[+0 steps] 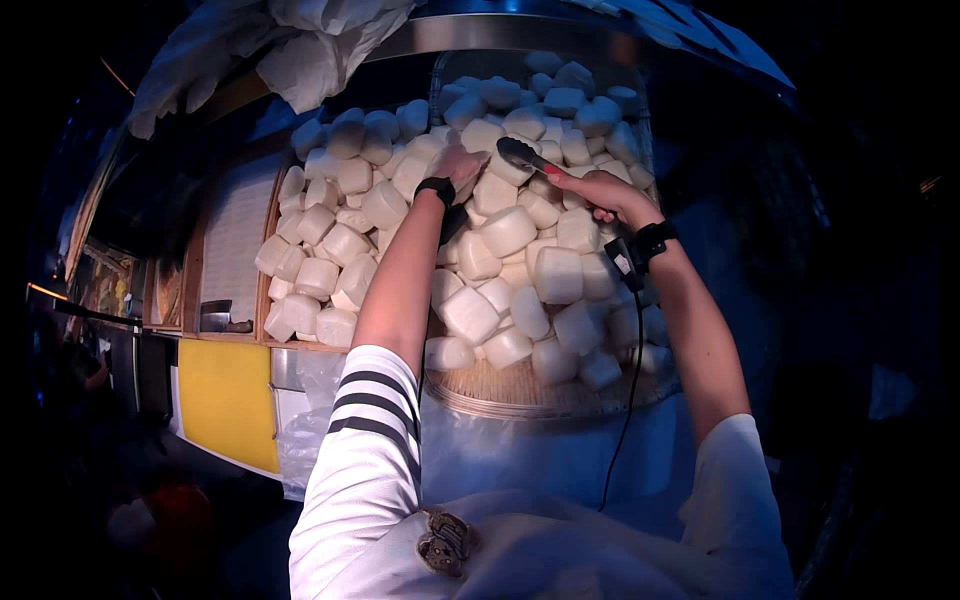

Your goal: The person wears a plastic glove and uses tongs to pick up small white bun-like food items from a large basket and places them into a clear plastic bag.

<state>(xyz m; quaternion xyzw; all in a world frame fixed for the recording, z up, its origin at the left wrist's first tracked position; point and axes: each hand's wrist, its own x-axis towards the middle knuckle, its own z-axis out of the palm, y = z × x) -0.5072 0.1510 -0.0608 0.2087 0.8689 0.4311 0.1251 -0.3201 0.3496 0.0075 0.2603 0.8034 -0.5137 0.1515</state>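
Note:
White, rounded blocks that look like steamed buns [508, 231] lie heaped in front of me. My left hand [461, 166], which seems to be in a thin clear glove, reaches over the far middle of the heap. Its fingers stretch to the right across the buns, touching or just above them; no bun is plainly held. My right hand [607, 194] is closed around a pair of tongs [522, 154] with a black head and a red part by my fingers. The tongs point left, their head over a bun beside my left fingertips.
A round woven bamboo tray [500, 390] shows its rim under the near buns. On the left are a cleaver [222, 317] in a wooden frame and a yellow panel [228, 400]. White cloth [320, 55] hangs at the back. From my right wrist a black cable [632, 400] trails down.

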